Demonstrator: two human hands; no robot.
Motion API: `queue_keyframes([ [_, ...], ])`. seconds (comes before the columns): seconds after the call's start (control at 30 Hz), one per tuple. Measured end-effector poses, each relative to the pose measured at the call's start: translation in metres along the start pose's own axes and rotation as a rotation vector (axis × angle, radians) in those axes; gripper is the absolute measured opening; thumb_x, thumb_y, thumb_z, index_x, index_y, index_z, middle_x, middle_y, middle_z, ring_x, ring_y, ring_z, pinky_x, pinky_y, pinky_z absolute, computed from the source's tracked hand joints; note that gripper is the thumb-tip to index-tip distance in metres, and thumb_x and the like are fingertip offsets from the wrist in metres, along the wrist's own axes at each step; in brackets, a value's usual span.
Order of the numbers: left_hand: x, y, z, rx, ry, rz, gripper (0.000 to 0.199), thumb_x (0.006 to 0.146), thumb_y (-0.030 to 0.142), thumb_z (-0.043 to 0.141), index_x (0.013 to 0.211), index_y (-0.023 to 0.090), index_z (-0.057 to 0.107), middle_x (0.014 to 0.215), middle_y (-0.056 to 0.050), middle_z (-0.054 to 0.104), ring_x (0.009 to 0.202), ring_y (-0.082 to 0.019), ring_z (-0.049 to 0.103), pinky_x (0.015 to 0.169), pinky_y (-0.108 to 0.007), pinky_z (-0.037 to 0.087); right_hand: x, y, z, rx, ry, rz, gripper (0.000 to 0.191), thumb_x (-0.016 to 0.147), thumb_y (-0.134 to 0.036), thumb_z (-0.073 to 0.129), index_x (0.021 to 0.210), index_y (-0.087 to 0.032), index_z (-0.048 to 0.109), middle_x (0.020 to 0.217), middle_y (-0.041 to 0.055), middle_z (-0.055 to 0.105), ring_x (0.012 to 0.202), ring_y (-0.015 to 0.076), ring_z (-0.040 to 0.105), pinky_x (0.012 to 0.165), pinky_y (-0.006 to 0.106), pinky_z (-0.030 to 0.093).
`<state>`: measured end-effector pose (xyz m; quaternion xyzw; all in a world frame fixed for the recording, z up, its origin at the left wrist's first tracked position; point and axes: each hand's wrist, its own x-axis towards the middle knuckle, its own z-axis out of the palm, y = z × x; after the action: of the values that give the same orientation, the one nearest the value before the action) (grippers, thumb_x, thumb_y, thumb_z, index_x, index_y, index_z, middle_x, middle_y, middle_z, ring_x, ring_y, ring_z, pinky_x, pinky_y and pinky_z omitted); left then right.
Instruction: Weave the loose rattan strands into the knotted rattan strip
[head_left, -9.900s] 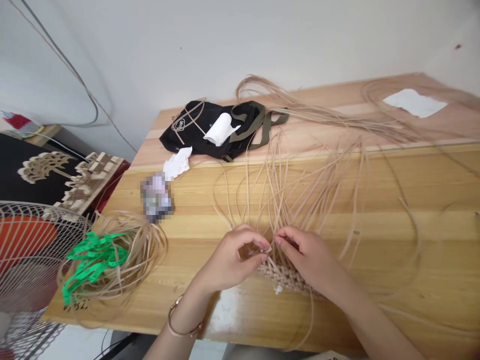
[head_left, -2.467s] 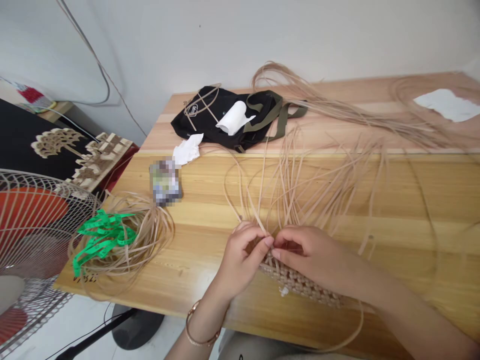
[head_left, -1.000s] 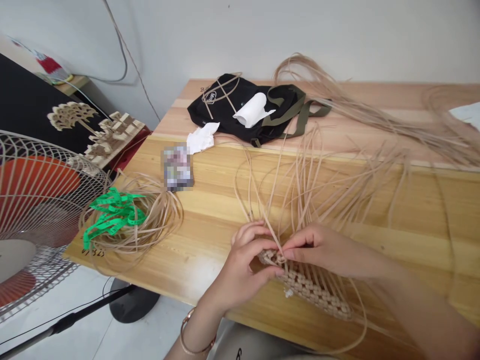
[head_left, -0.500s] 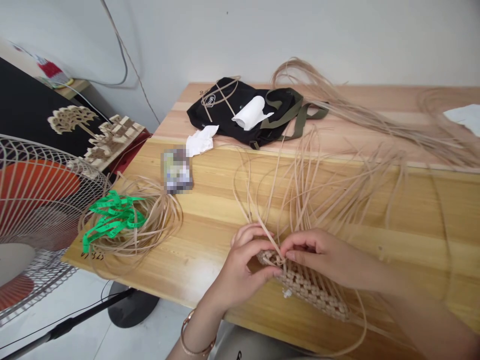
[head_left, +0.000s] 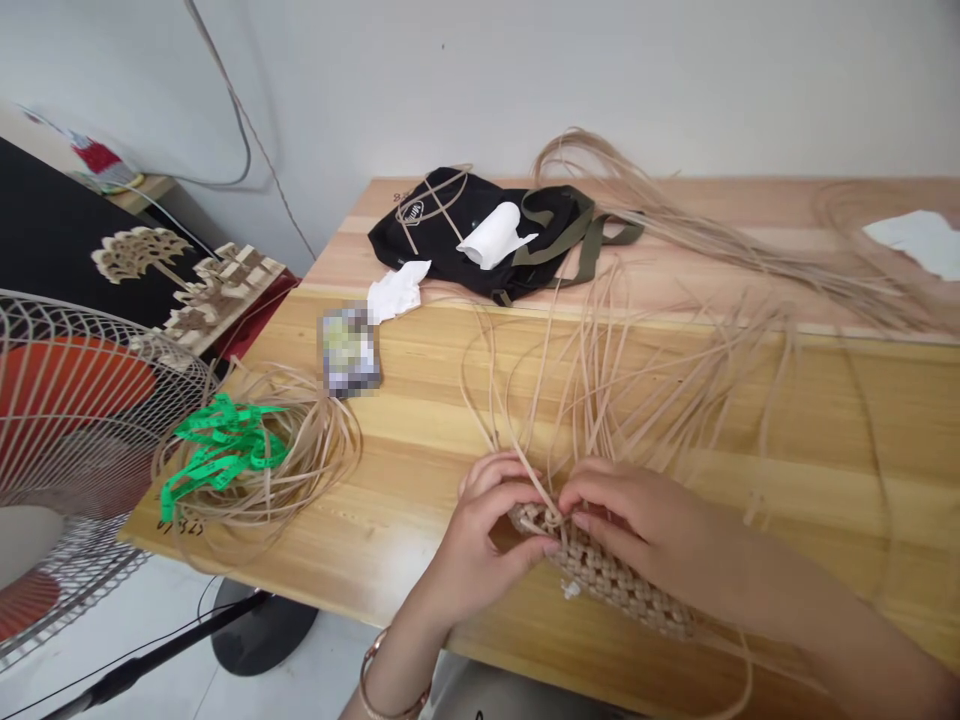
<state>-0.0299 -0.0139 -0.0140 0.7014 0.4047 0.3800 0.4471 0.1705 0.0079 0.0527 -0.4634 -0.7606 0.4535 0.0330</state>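
Your left hand [head_left: 472, 535] grips the woven piece [head_left: 619, 582], apparently steadying it, while your right hand [head_left: 637, 515] pinches its edge, strands [head_left: 596, 400] fanned clear.

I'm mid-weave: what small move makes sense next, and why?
Perhaps draw the slanting strand snug with the right hand: its fingers are beside the strand's base, and the left hand steadies the woven piece near that spot.

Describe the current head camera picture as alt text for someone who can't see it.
A left hand grips a woven piece while the right hand touches its edge, loose strands fanning across a wooden table. At left, green tape lies on coiled strands; farther back, white paper rests on a black bag.
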Motion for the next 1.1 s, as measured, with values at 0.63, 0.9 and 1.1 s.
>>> queue_keyframes([
  [0.63, -0.002, -0.002, -0.001, 0.028, -0.009, -0.008, 0.024, 0.077, 0.034, 0.073, 0.097, 0.023, 0.066, 0.110, -0.009, 0.060, 0.121, -0.029, 0.046, 0.104, -0.052, 0.035, 0.015, 0.016, 0.006, 0.476, -0.185, 0.112, 0.030, 0.090, -0.037, 0.051, 0.082, -0.017, 0.071, 0.052, -0.0056, 0.043, 0.048, 0.0091, 0.035, 0.046, 0.023, 0.026],
  [0.9, -0.001, 0.003, 0.005, -0.047, 0.054, -0.037, 0.026, 0.077, 0.033, 0.073, 0.100, 0.023, 0.066, 0.109, -0.010, 0.062, 0.120, -0.028, 0.048, 0.106, -0.052, 0.034, 0.014, 0.010, 0.016, 0.345, -0.032, 0.088, 0.026, 0.088, -0.028, 0.051, 0.071, -0.018, 0.068, 0.058, -0.0044, 0.046, 0.056, 0.0111, 0.039, 0.054, 0.024, 0.029],
  [1.1, 0.001, 0.004, 0.013, -0.008, 0.231, -0.115, 0.014, 0.087, 0.021, 0.059, 0.075, 0.021, 0.067, 0.101, -0.008, 0.064, 0.117, -0.025, 0.050, 0.106, -0.050, 0.034, 0.010, 0.008, 0.019, 0.257, 0.055, 0.134, 0.019, 0.086, -0.025, 0.053, 0.080, -0.019, 0.071, 0.057, -0.0038, 0.050, 0.053, 0.0108, 0.042, 0.051, 0.024, 0.029],
])
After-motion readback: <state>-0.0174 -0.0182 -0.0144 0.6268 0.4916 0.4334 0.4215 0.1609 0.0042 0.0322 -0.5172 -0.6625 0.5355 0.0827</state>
